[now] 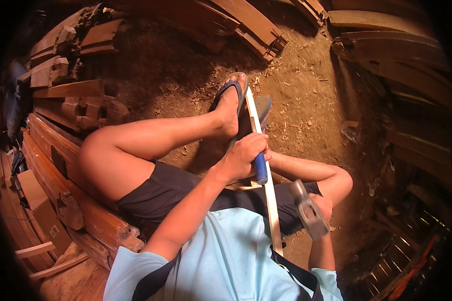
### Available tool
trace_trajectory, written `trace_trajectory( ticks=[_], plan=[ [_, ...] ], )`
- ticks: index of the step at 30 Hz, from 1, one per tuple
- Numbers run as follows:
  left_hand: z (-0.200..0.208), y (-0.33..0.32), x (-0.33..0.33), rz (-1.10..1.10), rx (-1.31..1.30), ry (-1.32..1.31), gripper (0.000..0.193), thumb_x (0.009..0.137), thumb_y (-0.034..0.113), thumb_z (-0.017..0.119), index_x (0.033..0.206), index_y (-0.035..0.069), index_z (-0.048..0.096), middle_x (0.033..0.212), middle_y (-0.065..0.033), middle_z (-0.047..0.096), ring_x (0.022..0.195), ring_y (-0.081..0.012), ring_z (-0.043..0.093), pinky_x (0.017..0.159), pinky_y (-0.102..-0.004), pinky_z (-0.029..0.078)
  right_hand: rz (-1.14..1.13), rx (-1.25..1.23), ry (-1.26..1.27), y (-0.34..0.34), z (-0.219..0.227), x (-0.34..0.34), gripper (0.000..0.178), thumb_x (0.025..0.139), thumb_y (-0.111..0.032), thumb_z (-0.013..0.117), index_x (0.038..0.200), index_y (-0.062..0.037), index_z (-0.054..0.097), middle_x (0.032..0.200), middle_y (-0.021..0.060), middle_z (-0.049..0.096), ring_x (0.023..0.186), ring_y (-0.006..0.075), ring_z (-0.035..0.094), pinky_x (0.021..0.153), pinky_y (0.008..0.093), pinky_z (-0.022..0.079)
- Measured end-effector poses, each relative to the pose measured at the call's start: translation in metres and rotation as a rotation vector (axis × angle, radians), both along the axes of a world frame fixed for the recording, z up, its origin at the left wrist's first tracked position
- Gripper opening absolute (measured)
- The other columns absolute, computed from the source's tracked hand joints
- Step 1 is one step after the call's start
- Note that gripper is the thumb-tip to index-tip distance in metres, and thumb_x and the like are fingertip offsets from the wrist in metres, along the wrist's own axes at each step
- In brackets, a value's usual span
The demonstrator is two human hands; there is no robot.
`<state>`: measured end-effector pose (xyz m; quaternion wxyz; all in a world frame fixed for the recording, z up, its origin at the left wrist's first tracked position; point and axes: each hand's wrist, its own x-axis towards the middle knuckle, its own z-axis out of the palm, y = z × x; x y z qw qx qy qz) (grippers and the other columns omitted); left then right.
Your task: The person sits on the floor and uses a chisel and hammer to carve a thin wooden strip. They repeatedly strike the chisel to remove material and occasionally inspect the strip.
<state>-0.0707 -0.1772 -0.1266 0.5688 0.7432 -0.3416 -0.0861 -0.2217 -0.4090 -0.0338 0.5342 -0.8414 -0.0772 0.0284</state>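
My left hand (247,154) is closed around the blue handle of what looks like a chisel (260,169), its blade hidden by my fingers. The same hand rests against a long, narrow strip of pale wood (271,208), which runs from between my feet back toward my chest. Off to the right, my right hand (323,204) grips a hammer (310,213); its metal head is raised close to the camera and slightly blurred, covering part of the hand. The hammer head is apart from the chisel's handle.
My sandalled foot (231,98) lies beside the strip's far end. Stacked reddish-brown timbers (70,170) line the left, near a cardboard box (45,210). More boards (253,27) lie ahead, and curved planks (397,50) stand at right. Wood chips litter the dirt floor (301,95).
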Motion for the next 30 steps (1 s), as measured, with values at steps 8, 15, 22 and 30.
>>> trace_trajectory(
  ticks=[8, 15, 22, 30],
  plan=[
    [-0.004, -0.001, 0.002, -0.067, 0.048, 0.021, 0.021, 0.081, 0.010, 0.071, 0.081, 0.001, 0.052, 0.082, -0.0169, 0.056, 0.095, -0.0395, 0.061, 0.084, -0.0454, 0.049, 0.037, -0.175, 0.178, 0.025, 0.007, 0.011, 0.062, 0.090, -0.063, 0.049, 0.072, -0.0038, 0.055, 0.060, 0.0116, 0.049, 0.053, 0.0310, 0.055, 0.047, 0.0385, 0.042],
    [-0.008, 0.000, 0.002, -0.029, -0.057, 0.048, 0.021, 0.079, 0.009, 0.071, 0.082, 0.001, 0.051, 0.082, -0.0148, 0.056, 0.094, -0.0381, 0.060, 0.088, -0.0451, 0.048, 0.342, -0.006, -0.064, 0.004, 0.011, 0.016, 0.064, 0.086, -0.066, 0.053, 0.072, -0.0036, 0.056, 0.061, 0.0118, 0.051, 0.052, 0.0315, 0.054, 0.048, 0.0387, 0.044],
    [-0.013, 0.002, 0.002, -0.027, -0.031, 0.073, 0.019, 0.083, 0.011, 0.068, 0.083, 0.001, 0.051, 0.091, -0.0185, 0.058, 0.101, -0.0397, 0.058, 0.091, -0.0437, 0.047, 0.381, -0.038, -0.031, -0.006, 0.024, 0.034, 0.061, 0.084, -0.065, 0.055, 0.072, -0.0050, 0.053, 0.062, 0.0135, 0.051, 0.058, 0.0342, 0.057, 0.052, 0.0403, 0.045],
    [-0.011, 0.003, 0.000, -0.011, -0.052, 0.091, 0.017, 0.083, 0.008, 0.068, 0.085, 0.002, 0.052, 0.085, -0.0133, 0.056, 0.108, -0.0385, 0.058, 0.091, -0.0444, 0.046, 0.488, 0.000, -0.055, -0.005, 0.014, 0.038, 0.059, 0.085, -0.062, 0.056, 0.074, -0.0045, 0.057, 0.060, 0.0124, 0.050, 0.055, 0.0331, 0.055, 0.049, 0.0399, 0.043]
  ],
)
